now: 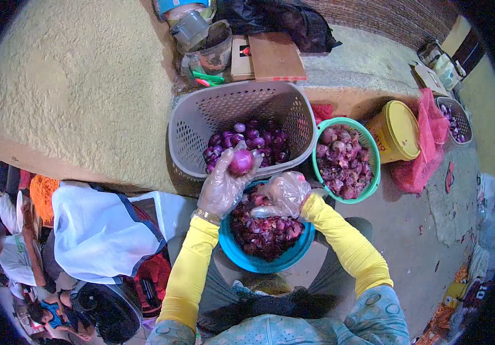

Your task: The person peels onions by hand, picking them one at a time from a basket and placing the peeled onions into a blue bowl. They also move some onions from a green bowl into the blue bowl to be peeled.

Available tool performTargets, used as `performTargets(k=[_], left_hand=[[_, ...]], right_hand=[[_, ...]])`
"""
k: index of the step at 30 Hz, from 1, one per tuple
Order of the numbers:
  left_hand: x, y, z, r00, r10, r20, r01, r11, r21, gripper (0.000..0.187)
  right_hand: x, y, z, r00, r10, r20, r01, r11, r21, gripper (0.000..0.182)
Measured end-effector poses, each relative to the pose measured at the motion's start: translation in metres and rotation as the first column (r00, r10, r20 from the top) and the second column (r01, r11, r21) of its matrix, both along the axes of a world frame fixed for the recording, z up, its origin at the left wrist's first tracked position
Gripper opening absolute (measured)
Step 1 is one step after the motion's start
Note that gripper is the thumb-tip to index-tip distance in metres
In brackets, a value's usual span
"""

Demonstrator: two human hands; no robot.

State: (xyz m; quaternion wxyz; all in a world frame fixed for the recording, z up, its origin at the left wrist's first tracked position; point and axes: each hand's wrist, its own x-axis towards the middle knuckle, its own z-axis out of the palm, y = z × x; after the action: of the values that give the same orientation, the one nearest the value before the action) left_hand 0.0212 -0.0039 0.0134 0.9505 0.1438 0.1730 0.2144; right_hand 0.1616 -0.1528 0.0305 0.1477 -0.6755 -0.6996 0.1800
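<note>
Holding a peeled purple onion (241, 161) pinched in gloved fingertips, the left hand (221, 187) hovers at the grey basket's (201, 123) six o'clock rim. I'd drop it gently among the peeled ones. At three o'clock, the right hand (285, 194) curls closed over the blue bowl (259, 261) of skins; what it grips, I cannot tell.

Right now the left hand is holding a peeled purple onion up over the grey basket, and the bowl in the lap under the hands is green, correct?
Not quite. The head view shows the left hand holding the purple onion at the grey basket, but the bowl in the lap is blue. The green bowl sits further off, right of the basket.
</note>
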Motion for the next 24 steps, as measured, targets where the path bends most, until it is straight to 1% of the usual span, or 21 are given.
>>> performTargets(k=[1,3,5,7,8,10,14,16,17,19,20,21,24], left_hand=[[0.000,0.001,-0.001,1.000,0.001,0.000,-0.001,1.000,0.000,0.045],[0.001,0.005,-0.008,0.999,0.036,-0.016,-0.037,0.996,-0.083,0.040],[0.000,0.010,-0.016,0.998,0.053,-0.021,-0.055,0.994,-0.097,0.037],[0.000,0.009,-0.012,0.997,0.070,-0.025,-0.072,0.991,-0.111,0.035],[-0.001,0.008,-0.009,0.995,0.088,-0.041,-0.091,0.993,-0.077,0.035],[-0.002,0.008,-0.008,0.993,0.105,-0.057,-0.108,0.993,-0.042,0.035],[-0.003,0.015,-0.018,0.992,0.120,-0.046,-0.123,0.990,-0.067,0.035],[-0.003,0.015,-0.020,0.992,0.119,-0.041,-0.123,0.989,-0.086,0.035],[-0.003,0.014,-0.021,0.990,0.129,-0.052,-0.133,0.988,-0.074,0.036],[-0.004,0.014,-0.021,0.988,0.139,-0.063,-0.143,0.988,-0.063,0.038],[-0.004,0.014,-0.020,0.993,0.099,-0.058,-0.103,0.993,-0.062,0.036],[-0.004,0.014,-0.019,0.997,0.060,-0.052,-0.063,0.996,-0.061,0.034],[-0.004,0.012,-0.015,0.996,0.057,-0.062,-0.060,0.997,-0.045,0.034]], right_hand=[[0.001,0.000,-0.001,1.000,0.005,-0.013,-0.004,1.000,0.030,0.057],[0.002,0.000,-0.004,1.000,-0.012,-0.025,0.012,0.999,0.035,0.056],[0.003,0.001,-0.008,0.999,-0.029,-0.038,0.031,0.999,0.040,0.055],[0.005,0.001,-0.011,0.999,-0.036,-0.002,0.036,0.998,0.042,0.054],[0.007,0.001,-0.016,0.999,-0.036,-0.002,0.036,0.998,0.042,0.054],[0.008,0.001,-0.023,0.992,-0.037,-0.124,0.059,0.982,0.182,0.055],[0.009,0.001,-0.021,0.993,-0.067,-0.095,0.081,0.985,0.151,0.055],[0.008,0.002,-0.013,0.997,-0.063,-0.050,0.066,0.997,0.044,0.047],[0.008,0.001,-0.014,0.997,-0.065,-0.050,0.067,0.997,0.044,0.047],[0.007,0.000,-0.016,0.996,-0.092,-0.022,0.093,0.994,0.060,0.051],[0.007,0.000,-0.015,0.996,-0.092,-0.022,0.093,0.994,0.060,0.051],[0.007,0.000,-0.013,0.994,-0.106,-0.017,0.107,0.994,0.036,0.053],[0.009,0.001,-0.009,0.992,-0.122,-0.013,0.122,0.992,0.004,0.059]])
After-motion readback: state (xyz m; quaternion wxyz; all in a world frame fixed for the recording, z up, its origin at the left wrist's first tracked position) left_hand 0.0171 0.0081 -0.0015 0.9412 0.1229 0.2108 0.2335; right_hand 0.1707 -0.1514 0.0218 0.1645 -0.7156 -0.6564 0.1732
